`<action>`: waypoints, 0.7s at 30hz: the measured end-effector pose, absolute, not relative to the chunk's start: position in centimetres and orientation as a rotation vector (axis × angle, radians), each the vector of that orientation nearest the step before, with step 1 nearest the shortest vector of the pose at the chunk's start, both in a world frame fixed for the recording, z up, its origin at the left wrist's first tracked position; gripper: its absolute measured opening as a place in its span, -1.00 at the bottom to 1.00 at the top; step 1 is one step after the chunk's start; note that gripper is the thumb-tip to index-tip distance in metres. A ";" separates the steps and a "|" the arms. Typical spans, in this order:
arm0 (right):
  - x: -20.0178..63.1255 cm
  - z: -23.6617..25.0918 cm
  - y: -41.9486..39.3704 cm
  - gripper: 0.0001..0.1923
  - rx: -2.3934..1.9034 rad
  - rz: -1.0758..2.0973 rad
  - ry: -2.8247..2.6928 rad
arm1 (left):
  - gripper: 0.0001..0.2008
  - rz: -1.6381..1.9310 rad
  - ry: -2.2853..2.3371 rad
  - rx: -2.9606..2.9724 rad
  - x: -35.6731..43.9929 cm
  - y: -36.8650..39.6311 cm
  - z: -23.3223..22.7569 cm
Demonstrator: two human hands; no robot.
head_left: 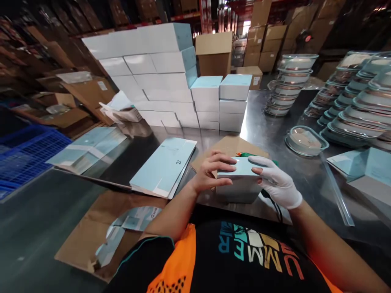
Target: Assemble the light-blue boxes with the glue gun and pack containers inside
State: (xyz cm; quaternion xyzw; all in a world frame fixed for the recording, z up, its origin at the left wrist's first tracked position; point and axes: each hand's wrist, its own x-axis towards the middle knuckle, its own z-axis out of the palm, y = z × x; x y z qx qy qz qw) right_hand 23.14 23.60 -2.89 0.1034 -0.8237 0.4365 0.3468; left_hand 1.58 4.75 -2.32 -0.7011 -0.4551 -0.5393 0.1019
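A small box (238,188) with a pale-blue top and white sides stands on the metal table in front of my body. My bare left hand (212,170) grips its left end, fingers over the top and thumb along the near side. On the opposite end, my right hand (276,181), in a white glove with some fingertips bare, holds the top and corner. Just behind the box lies a green tool with an orange tip (244,154), partly hidden by the box and my right hand. A flat brown cardboard sheet (227,144) extends under and behind them.
Flat pale-blue cartons (163,167) lie to the left, beside a strapped bundle (88,148). White boxes (152,61) form a wall at the back. Stacked clear-lidded containers (290,83) stand at the right, near a clear plastic strip (337,191). A blue crate (30,150) sits far left.
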 end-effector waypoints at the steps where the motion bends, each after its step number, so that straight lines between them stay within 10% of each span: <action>1: 23.1 -2.8 23.4 -0.63 0.292 1.116 -2.138 | -0.57 -1.504 -1.351 -2.139 1.5 4.5 -2.0; 11: 23.7 -3.2 22.8 -0.64 0.277 1.092 -2.209 | -0.64 -1.361 -1.269 -2.243 2.4 3.3 -1.8; 16: 24.2 -6.7 22.5 0.15 -0.162 1.279 -2.322 | -0.55 -1.392 -1.278 -2.260 2.4 3.1 -2.1; 21: 23.9 -7.3 22.0 -0.10 -0.361 1.373 -2.385 | -0.07 -1.831 -1.476 -1.860 2.4 3.5 -5.7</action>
